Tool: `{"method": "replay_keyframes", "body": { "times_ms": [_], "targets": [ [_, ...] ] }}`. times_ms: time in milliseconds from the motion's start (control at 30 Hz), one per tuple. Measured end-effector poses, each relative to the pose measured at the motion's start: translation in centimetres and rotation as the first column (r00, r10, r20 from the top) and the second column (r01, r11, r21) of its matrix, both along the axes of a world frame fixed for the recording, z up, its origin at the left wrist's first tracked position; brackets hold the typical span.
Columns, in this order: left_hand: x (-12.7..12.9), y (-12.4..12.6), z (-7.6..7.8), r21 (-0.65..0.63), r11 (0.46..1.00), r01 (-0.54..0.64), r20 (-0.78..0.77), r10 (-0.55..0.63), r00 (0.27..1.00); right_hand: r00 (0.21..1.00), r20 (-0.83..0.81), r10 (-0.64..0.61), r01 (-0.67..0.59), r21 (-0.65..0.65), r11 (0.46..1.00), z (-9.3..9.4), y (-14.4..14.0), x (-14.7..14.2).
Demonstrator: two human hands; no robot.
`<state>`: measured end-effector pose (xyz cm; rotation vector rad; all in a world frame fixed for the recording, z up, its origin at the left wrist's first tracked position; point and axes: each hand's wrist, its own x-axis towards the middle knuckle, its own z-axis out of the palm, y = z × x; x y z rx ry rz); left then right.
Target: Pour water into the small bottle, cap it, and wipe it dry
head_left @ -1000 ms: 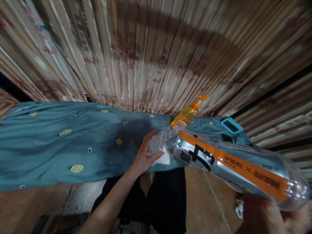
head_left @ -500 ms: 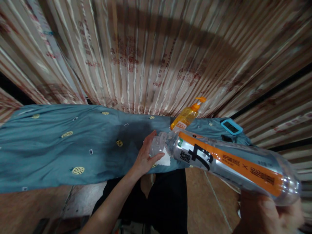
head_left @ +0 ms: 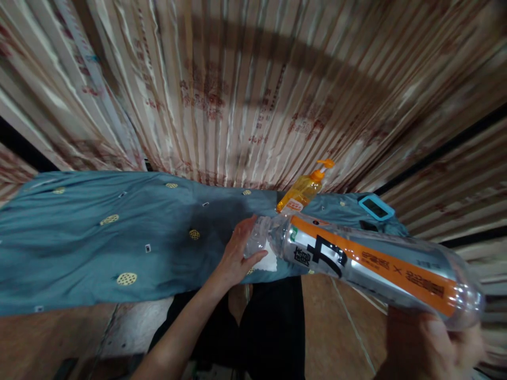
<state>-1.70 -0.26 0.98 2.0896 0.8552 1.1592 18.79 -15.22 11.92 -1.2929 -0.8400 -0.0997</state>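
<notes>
Clear plastic is what I hold: a big transparent bottle with an orange and silver label (head_left: 372, 266), lying almost flat and pointing from the near right toward the middle of the scene. My right hand (head_left: 430, 345) carries its thick bottom end from below; the fingers seem curled around the base, but the picture is blurred there, so I cannot tell how tightly they press. I judge that I keep the bottle tipped this way so that its neck comes down over the small white cloth piece (head_left: 266, 262) on the table edge. My left hand (head_left: 236, 256) rests there, fingers spread and loosely cupped at the neck of the bottle, thumb touching the white piece, probably to steady both.

The bottle looks nearly empty, shiny, with black characters on the label. Under it lies a teal tablecloth with yellow round dots (head_left: 119, 237). Farther away stand an orange pump bottle (head_left: 303, 191) and a small blue-framed device (head_left: 376, 206), near the striped curtain (head_left: 237, 89).
</notes>
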Motion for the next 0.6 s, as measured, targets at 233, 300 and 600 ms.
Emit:
{"method": "replay_keyframes", "body": {
  "times_ms": [233,300,600],
  "targets": [
    [0.1,0.0,0.1,-0.028,1.0,-0.012,-0.012,0.011,1.0,0.999,-0.05,0.005,-0.005,0.01,1.0,-0.1,0.5,0.1],
    [0.1,0.0,0.1,-0.044,0.999,-0.006,-0.01,0.006,1.0,0.999,-0.021,0.031,-0.03,0.043,0.999,-0.1,0.8,0.2],
    [-0.1,0.1,0.5,-0.162,0.987,0.007,0.056,0.002,0.998,1.0,0.018,-0.016,0.014,0.084,0.996,-1.1,1.1,2.2]
  ]
}}
